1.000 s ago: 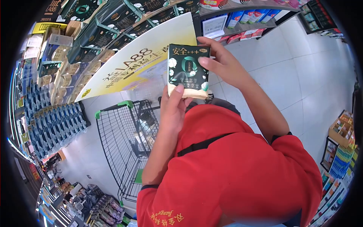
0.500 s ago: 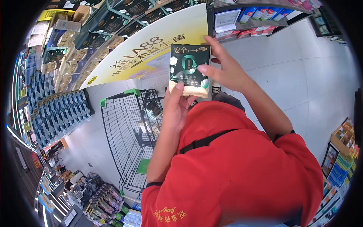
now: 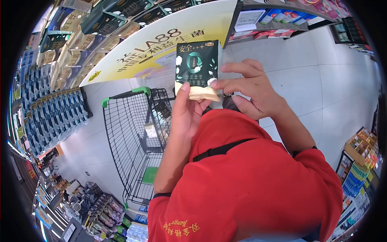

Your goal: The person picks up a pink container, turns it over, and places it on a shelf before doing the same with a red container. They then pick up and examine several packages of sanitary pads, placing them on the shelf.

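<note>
A dark green and cream soft packet [image 3: 196, 68], with gold lettering and white flower prints, is held up in front of my chest. My left hand [image 3: 186, 104] grips its lower edge, thumb on the front and fingers underneath. My right hand [image 3: 252, 88] is at the packet's right side with fingers apart, the index fingertip right at the lower right of the printed front. Behind the packet stands a large white and yellow sign [image 3: 161, 52].
A black wire shopping cart [image 3: 129, 137] with green corners stands to the left, a few items inside. Shelves of similar packets [image 3: 109, 24] fill the upper left. More shelving [image 3: 274, 20] with a price tag is at the top, and a display rack [image 3: 358, 157] at the right.
My right hand has come off the packet's right edge and moved down, fingers spreading. The packet has shifted slightly left and up in my left hand.
</note>
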Tool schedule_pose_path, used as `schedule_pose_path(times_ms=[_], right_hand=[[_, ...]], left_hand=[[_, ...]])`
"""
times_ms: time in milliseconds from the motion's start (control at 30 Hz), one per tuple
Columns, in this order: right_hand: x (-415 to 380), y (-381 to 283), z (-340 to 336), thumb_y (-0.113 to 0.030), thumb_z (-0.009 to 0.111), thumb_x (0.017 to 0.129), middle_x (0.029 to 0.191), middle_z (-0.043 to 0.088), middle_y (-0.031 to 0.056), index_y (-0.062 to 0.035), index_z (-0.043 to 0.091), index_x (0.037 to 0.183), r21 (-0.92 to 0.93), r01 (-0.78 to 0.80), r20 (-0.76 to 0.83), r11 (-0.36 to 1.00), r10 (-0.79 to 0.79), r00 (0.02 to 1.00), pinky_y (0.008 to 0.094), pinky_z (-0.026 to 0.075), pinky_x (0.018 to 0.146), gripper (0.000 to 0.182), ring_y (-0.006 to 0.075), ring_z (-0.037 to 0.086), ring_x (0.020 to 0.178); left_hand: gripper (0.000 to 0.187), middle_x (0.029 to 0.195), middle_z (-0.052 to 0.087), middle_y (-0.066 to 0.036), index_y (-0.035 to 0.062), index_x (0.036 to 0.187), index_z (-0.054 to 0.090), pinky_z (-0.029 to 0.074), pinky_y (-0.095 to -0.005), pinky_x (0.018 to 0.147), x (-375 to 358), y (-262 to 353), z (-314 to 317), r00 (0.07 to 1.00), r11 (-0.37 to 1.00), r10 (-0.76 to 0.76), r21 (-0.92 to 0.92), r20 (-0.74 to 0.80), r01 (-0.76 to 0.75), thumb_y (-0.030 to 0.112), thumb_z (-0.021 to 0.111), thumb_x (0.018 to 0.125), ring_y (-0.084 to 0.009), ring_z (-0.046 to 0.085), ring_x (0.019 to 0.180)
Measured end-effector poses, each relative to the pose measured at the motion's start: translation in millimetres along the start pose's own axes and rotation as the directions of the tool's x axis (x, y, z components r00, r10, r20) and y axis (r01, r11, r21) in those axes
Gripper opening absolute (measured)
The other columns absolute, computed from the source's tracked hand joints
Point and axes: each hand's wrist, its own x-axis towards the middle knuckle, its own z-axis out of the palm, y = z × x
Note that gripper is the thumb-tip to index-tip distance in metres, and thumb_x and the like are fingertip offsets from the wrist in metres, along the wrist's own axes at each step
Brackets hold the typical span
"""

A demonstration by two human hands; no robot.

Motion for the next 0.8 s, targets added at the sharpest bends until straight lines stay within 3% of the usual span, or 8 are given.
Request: schedule_pose_path(times_ms=[433,733,800], right_hand=[[2,-24,27,-0.011,0.055,0.073,0.117,0.068,-0.0034,-0.0094,0.064,0.089,0.0,-0.044,-0.049,0.999,0.044,0.998,0.0408,0.036,0.091,0.018,0.0236,0.054,0.111],[5,-28,37,-0.013,0.054,0.078,0.12,0.067,-0.0021,-0.0103,0.065,0.097,-0.079,-0.099,-0.055,0.992,0.095,0.994,0.0401,0.034,0.092,0.022,0.024,0.053,0.112],[8,-26,43,-0.014,0.053,0.08,0.122,0.067,-0.0004,-0.0105,0.063,0.103,-0.097,-0.129,-0.181,0.987,0.11,0.977,0.0396,0.034,0.092,0.025,0.0249,0.052,0.114]], left_hand=[[0.049,0.118,0.062,-0.012,0.0017,0.128,0.048,0.052,-0.0341,0.089,-12,18,-19,0.997,1.0,-0.021,0.019,0.079,0.02,0.04,0.048,0.098,-0.0193,0.063,0.103],[0.05,0.116,0.061,-0.012,0.0031,0.13,0.045,0.054,-0.0358,0.086,-18,19,-30,0.986,0.994,-0.109,-0.018,0.127,0.112,0.04,0.049,0.097,-0.0188,0.063,0.097],[0.05,0.115,0.061,-0.011,0.0043,0.13,0.045,0.056,-0.0368,0.085,-20,19,-26,0.983,0.991,-0.132,-0.015,0.126,0.135,0.041,0.051,0.096,-0.0176,0.063,0.093]])
